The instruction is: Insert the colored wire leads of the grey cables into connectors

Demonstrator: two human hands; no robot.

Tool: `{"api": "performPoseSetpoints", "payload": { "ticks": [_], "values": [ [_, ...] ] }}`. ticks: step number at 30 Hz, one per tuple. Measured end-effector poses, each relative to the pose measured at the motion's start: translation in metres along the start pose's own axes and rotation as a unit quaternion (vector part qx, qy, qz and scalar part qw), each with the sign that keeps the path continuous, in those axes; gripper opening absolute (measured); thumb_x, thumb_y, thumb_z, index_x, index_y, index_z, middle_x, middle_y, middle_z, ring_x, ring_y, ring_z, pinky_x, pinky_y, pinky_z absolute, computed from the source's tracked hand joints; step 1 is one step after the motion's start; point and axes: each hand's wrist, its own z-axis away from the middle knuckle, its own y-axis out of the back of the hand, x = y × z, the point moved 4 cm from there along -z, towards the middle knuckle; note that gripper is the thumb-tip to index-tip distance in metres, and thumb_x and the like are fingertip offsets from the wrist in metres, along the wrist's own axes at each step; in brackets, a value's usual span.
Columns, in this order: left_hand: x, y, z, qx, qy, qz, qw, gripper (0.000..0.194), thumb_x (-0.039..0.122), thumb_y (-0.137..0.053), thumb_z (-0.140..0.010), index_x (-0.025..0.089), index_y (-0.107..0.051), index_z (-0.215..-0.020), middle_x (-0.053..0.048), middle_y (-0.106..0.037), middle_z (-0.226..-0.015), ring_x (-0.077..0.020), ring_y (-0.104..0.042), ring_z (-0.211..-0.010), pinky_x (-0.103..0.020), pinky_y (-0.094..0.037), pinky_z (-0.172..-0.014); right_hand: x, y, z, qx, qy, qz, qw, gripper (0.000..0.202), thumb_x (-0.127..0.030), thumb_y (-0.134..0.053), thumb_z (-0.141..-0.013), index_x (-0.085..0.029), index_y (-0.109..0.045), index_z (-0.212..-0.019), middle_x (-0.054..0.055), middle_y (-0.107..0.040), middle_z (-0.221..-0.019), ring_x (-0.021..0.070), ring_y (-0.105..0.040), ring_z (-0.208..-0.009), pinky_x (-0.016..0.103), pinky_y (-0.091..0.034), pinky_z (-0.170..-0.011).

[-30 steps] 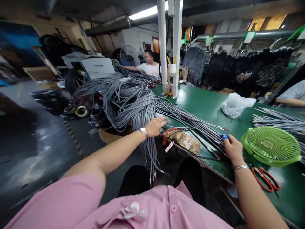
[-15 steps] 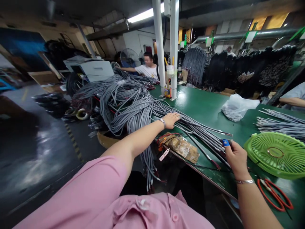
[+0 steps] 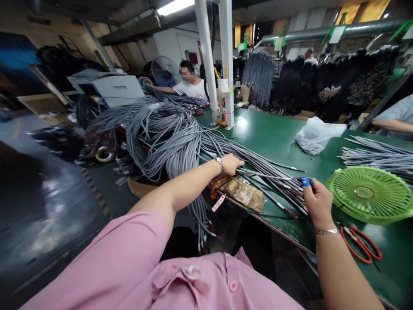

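Note:
A long bundle of grey cables (image 3: 258,160) lies across the green table, with dark red wires showing at the stripped ends. My right hand (image 3: 318,200), a blue cover on its thumb, pinches one grey cable (image 3: 277,176) near its end. That cable runs almost straight, slightly raised over the bundle, to my left hand (image 3: 231,164). There my left fingers are curled round it, though their undersides are hidden. Just below my left hand, a worn brown taped piece (image 3: 243,194) sits at the table edge beside a small pink tag (image 3: 218,203).
A big heap of looped grey cables (image 3: 164,142) hangs over the table's left end. To the right are a green fan (image 3: 368,193), red-handled scissors (image 3: 361,243), a plastic bag (image 3: 318,135) and more cables (image 3: 377,157). White posts (image 3: 227,64) rise behind. A co-worker (image 3: 192,84) sits beyond.
My left hand has gone from lying spread over the bundle to closing on a cable. One cable now stretches between both hands. The whole view has shifted slightly.

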Motion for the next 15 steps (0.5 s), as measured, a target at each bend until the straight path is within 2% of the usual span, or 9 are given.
{"api": "performPoseSetpoints", "payload": {
  "ticks": [3, 5, 10, 13, 15],
  "values": [
    [0.004, 0.001, -0.002, -0.037, 0.024, 0.0, 0.999, 0.049, 0.027, -0.059, -0.066, 0.021, -0.06, -0.115, -0.009, -0.072, -0.092, -0.0256, -0.067, -0.083, -0.034, -0.049, -0.076, 0.005, 0.008, -0.001, 0.023, -0.039, -0.014, 0.999, 0.038, -0.046, -0.048, -0.091, -0.018, -0.067, -0.074, 0.002, -0.061, -0.062, 0.0159, -0.05, -0.057, 0.028, -0.035, -0.057],
    [0.004, 0.0, -0.002, -0.038, 0.021, -0.004, 0.999, 0.045, 0.026, -0.058, -0.065, 0.022, -0.062, -0.11, -0.008, -0.071, -0.089, -0.0254, -0.067, -0.082, -0.033, -0.049, -0.073, 0.008, 0.013, -0.003, 0.033, -0.055, -0.034, 0.997, 0.038, -0.046, -0.049, -0.09, -0.018, -0.069, -0.075, 0.002, -0.061, -0.061, 0.0155, -0.05, -0.056, 0.028, -0.036, -0.057],
    [-0.001, -0.004, 0.001, -0.037, 0.022, -0.005, 0.999, 0.027, 0.028, -0.056, -0.064, 0.019, -0.068, -0.087, -0.013, -0.068, -0.102, -0.0272, -0.066, -0.088, -0.034, -0.048, -0.079, 0.014, 0.022, -0.005, 0.065, -0.094, -0.104, 0.988, 0.037, -0.045, -0.048, -0.091, -0.017, -0.071, -0.086, 0.002, -0.067, -0.068, 0.0157, -0.056, -0.061, 0.027, -0.04, -0.061],
    [-0.006, 0.004, 0.009, -0.044, 0.047, 0.006, 0.998, 0.025, 0.034, -0.055, -0.068, 0.019, -0.066, -0.085, -0.011, -0.069, -0.099, -0.0265, -0.066, -0.087, -0.034, -0.047, -0.08, 0.016, 0.023, -0.004, 0.07, -0.109, -0.13, 0.983, 0.037, -0.046, -0.049, -0.09, -0.017, -0.071, -0.083, 0.003, -0.067, -0.067, 0.0157, -0.056, -0.061, 0.027, -0.04, -0.061],
    [-0.012, 0.014, 0.017, -0.035, 0.071, 0.017, 0.997, 0.027, 0.041, -0.055, -0.07, 0.021, -0.065, -0.086, -0.009, -0.07, -0.091, -0.0267, -0.065, -0.085, -0.032, -0.047, -0.075, 0.018, 0.023, -0.003, 0.071, -0.116, -0.139, 0.981, 0.037, -0.047, -0.05, -0.089, -0.017, -0.071, -0.082, 0.003, -0.066, -0.067, 0.016, -0.056, -0.061, 0.028, -0.041, -0.062]
  ]
}}
